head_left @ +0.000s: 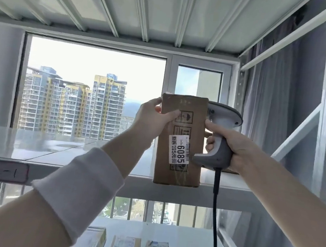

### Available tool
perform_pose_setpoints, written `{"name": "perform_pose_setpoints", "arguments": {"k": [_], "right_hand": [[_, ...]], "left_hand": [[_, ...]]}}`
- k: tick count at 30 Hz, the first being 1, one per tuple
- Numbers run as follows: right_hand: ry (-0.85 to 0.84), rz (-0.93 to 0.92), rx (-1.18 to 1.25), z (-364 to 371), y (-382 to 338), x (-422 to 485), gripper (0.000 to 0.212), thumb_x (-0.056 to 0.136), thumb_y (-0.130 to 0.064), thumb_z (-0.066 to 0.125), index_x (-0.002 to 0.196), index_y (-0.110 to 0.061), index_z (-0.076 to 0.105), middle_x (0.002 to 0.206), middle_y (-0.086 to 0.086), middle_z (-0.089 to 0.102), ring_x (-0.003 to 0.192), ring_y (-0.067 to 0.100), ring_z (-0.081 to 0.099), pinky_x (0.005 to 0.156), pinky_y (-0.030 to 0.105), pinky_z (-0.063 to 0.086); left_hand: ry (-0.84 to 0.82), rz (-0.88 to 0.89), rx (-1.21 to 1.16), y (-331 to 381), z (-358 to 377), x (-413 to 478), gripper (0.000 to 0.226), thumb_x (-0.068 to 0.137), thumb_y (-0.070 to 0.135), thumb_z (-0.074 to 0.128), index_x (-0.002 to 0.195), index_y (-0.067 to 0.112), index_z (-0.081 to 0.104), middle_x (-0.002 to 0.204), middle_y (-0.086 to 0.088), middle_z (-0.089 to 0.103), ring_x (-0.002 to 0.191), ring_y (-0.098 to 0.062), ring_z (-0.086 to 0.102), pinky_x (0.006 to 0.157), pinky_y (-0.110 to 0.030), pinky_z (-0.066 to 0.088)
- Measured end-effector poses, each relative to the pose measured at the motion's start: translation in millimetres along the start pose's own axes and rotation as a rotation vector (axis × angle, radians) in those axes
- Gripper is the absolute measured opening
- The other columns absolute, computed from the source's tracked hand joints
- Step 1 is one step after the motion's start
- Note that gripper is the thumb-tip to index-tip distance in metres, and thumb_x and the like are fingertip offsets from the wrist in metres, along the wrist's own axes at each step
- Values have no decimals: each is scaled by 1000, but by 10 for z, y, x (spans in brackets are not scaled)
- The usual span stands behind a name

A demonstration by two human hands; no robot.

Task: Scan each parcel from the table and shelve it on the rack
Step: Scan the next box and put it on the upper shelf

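The rack (172, 190) fills the view, its upper shelf (39, 148) bare at the left. The parcel (180, 140) stands upright, long axis vertical, bottom edge at the shelf's front lip. The left hand (155, 117) has its grip closed on the upper left edge; the right hand (232, 146) is clamped round the scanner (222, 128) just beside.

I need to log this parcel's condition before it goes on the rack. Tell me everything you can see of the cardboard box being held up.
The cardboard box is a plain brown, flat oblong, held upright on end at the front edge of the rack shelf. Dark handling symbols are printed down its face, and a white sticker reading 6085 with a barcode sits sideways on it. The left hand grips its upper left edge; the right hand, holding a scanner, is at its right side.
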State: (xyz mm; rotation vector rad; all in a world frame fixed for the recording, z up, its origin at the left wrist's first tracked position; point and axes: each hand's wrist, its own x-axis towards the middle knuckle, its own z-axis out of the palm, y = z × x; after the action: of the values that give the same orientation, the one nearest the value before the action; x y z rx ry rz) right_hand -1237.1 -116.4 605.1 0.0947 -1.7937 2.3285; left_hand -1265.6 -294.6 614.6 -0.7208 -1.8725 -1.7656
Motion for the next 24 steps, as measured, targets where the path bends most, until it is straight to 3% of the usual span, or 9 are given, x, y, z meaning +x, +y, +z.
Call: {"name": "perform_pose_setpoints", "arguments": {"k": [4,9,13,16,18,22,24], "right_hand": [[-6,11,38,-54,79,130,20,79,-24,74,79,-8,61,52,2,54,34,10,48,38,18,45],[-5,10,65,-74,104,253,22,79,-25,74,78,-8,60,47,2,53,34,11,48,38,18,45],[-18,10,87,-99,143,327,25,76,-27,76,75,-7,60,56,3,56,35,11,49,38,19,45],[-29,-8,119,-140,173,344,25,77,-27,76,78,-7,61,59,4,58,36,10,51,38,18,45],[-22,-38,102,-168,191,350,25,76,-25,76,82,-6,62,63,5,60,37,9,51,39,18,46],[33,-120,6,-194,223,432,30,71,-22,80,89,-4,64,82,8,66,40,7,55,41,21,46],[53,-139,-25,-200,230,496,32,70,-22,82,91,-6,65,86,8,67,41,7,56,42,22,47]], "left_hand": [[21,1,34,-136,95,82,45,86,21,66,129,14,54,96,-2,69,82,-18,67,72,-31,54],[44,32,88,-238,164,146,49,89,24,63,134,13,48,95,5,64,84,-13,63,84,-37,54],[67,-8,199,-370,181,189,74,86,35,64,146,12,29,134,-8,52,115,-22,55,95,-40,48],[27,-85,217,-527,213,104,112,71,48,76,150,16,4,143,-11,44,128,-27,47,105,-43,38],[6,-90,257,-629,245,34,124,60,51,82,150,23,1,134,-8,55,123,-25,52,105,-47,41],[40,-79,252,-714,298,36,91,68,27,84,141,13,31,98,6,66,98,-17,65,92,-42,52],[31,-92,265,-704,312,83,81,69,25,84,134,12,37,95,6,64,96,-17,65,90,-41,53]]}}
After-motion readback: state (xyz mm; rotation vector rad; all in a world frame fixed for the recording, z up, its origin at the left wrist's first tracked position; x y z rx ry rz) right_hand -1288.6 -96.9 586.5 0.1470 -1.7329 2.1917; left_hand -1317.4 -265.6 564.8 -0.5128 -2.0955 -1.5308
